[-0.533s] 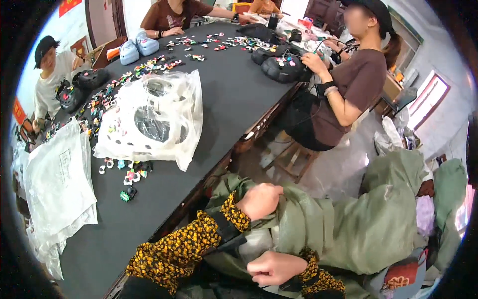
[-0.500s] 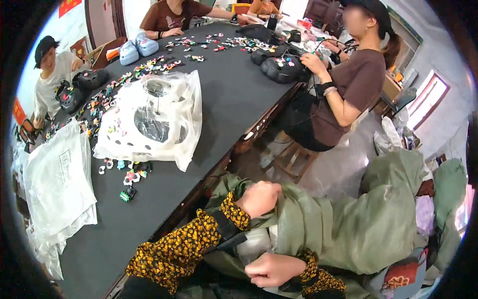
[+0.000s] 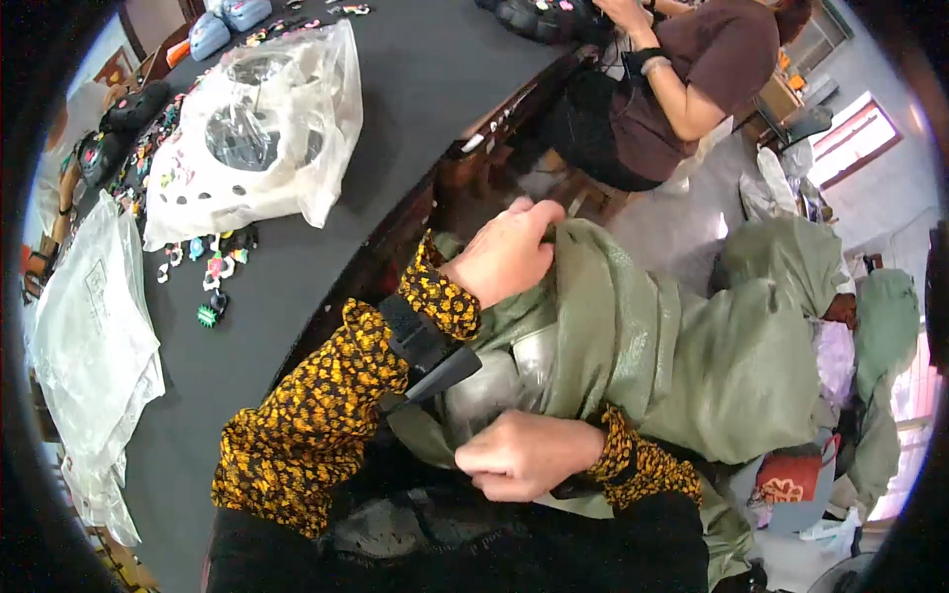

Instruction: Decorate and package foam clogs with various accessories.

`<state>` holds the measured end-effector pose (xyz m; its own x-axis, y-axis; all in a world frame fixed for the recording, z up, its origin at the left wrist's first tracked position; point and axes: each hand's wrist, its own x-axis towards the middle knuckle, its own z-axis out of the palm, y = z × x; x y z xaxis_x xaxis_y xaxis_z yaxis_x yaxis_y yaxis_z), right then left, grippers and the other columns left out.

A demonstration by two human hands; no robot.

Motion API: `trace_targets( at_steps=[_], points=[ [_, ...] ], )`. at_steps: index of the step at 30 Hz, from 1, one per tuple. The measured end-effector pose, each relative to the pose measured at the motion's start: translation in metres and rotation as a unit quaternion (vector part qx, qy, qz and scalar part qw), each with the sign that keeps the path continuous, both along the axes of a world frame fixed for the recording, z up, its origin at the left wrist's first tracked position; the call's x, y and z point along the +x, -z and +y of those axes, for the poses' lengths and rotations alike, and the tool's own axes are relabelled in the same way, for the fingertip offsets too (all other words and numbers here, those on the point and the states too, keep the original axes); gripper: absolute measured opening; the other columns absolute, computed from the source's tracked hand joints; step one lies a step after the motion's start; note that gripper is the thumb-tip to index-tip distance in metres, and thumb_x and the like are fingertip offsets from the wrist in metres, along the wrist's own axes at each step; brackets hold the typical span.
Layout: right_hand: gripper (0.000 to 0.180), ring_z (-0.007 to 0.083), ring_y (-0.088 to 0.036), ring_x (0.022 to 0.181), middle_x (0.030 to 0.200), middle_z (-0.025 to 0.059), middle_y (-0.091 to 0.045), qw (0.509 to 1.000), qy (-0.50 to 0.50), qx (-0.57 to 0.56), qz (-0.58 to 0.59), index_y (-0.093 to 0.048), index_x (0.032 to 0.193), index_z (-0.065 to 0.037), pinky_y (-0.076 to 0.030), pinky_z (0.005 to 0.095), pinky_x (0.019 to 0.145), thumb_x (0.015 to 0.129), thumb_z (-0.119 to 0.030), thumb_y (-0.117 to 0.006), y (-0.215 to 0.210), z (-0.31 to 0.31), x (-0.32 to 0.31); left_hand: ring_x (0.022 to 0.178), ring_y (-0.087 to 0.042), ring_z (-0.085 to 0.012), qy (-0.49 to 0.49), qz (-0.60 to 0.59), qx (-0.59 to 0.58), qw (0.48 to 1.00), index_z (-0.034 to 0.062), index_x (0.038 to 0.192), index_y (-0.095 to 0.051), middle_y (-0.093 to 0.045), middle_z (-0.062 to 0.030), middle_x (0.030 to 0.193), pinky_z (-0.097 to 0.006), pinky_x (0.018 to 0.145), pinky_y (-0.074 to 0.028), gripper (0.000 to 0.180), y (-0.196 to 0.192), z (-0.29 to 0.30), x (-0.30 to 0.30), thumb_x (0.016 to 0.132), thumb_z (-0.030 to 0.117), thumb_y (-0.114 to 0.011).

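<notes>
My left hand [image 3: 506, 253] grips the top edge of a large green sack [image 3: 672, 346] that sits beside the black table. My right hand [image 3: 524, 457] is closed on the sack's near edge, low in the picture, next to clear plastic [image 3: 494, 390] showing inside the opening. Both forearms wear orange-and-black patterned sleeves, and a black strap sits on the left wrist. What lies deeper in the sack is hidden.
The black table [image 3: 326, 257] holds a clear bag of white and dark shoes [image 3: 257, 138], small coloured charms [image 3: 213, 272] and a stack of empty plastic bags [image 3: 89, 336]. A seated person in a brown shirt [image 3: 692, 79] works at the far right. More green sacks [image 3: 791, 267] stand behind.
The view has dropped closer to the sack and my hands. My left hand has shifted up along the sack's top edge; my right hand stays on the near edge.
</notes>
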<state>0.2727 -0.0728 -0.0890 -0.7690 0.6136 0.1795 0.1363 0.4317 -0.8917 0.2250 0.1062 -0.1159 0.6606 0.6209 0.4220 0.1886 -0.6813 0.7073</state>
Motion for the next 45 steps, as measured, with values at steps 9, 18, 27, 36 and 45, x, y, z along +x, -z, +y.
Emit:
trace_targets(
  at_steps=[9, 18, 27, 36, 45],
  points=[
    [0.01, 0.0274, -0.054, 0.056, 0.062, 0.0102, -0.052, 0.96, 0.268, -0.058, -0.055, -0.052, 0.076, -0.004, -0.042, 0.0366, 0.052, 0.079, -0.007, -0.061, 0.006, -0.005, 0.035, 0.102, -0.058, -0.031, 0.292, 0.038, -0.161, 0.942, 0.0011, 0.115, -0.056, -0.058, -0.0166, 0.11, -0.038, 0.084, -0.048, 0.041, -0.01, -0.044, -0.074, 0.075, -0.008, -0.053],
    [0.012, 0.0275, -0.055, 0.067, 0.072, 0.0085, -0.055, 0.946, 0.298, 0.08, -0.098, -0.052, 0.079, -0.005, -0.043, 0.0392, 0.065, 0.077, -0.005, -0.064, 0.005, 0.008, 0.043, 0.09, -0.066, -0.0293, 0.234, 0.041, -0.229, 0.944, 0.0056, 0.112, -0.061, -0.066, -0.0185, 0.096, -0.037, 0.075, -0.051, 0.032, 0.026, -0.091, -0.072, 0.08, 0.006, -0.063],
    [0.081, 0.0335, -0.042, 0.125, 0.135, 0.018, -0.045, 0.731, 0.601, 0.139, -0.292, -0.036, 0.139, -0.003, -0.032, 0.042, 0.105, 0.071, -0.023, -0.076, 0.057, 0.002, 0.146, 0.072, -0.06, -0.03, 0.094, 0.014, -0.232, 0.968, 0.002, 0.09, -0.065, -0.062, -0.0171, 0.08, -0.035, 0.066, -0.048, 0.007, 0.037, -0.091, -0.083, 0.086, 0.006, -0.062],
    [0.043, 0.0163, -0.054, 0.109, 0.12, 0.0062, -0.059, 0.778, 0.538, -0.315, 0.074, -0.05, 0.128, 0.001, -0.042, 0.0309, 0.095, 0.089, -0.014, -0.057, 0.156, -0.017, 0.162, 0.083, -0.056, -0.0087, 0.088, -0.037, -0.333, 0.938, -0.0002, 0.093, -0.065, -0.064, -0.0016, 0.086, -0.027, 0.078, -0.046, 0.009, 0.026, -0.081, -0.089, 0.09, 0.002, -0.056],
    [0.025, 0.0144, -0.061, 0.081, 0.097, 0.0039, -0.066, 0.666, 0.655, -0.274, 0.23, -0.062, 0.109, 0.002, -0.049, 0.0294, 0.073, 0.088, -0.01, -0.056, 0.219, 0.024, 0.162, 0.083, -0.059, -0.0177, 0.076, -0.04, -0.291, 0.953, -0.0003, 0.094, -0.063, -0.062, -0.0084, 0.089, -0.028, 0.075, -0.046, 0.013, 0.022, -0.081, -0.11, 0.083, -0.005, -0.057]
  ],
)
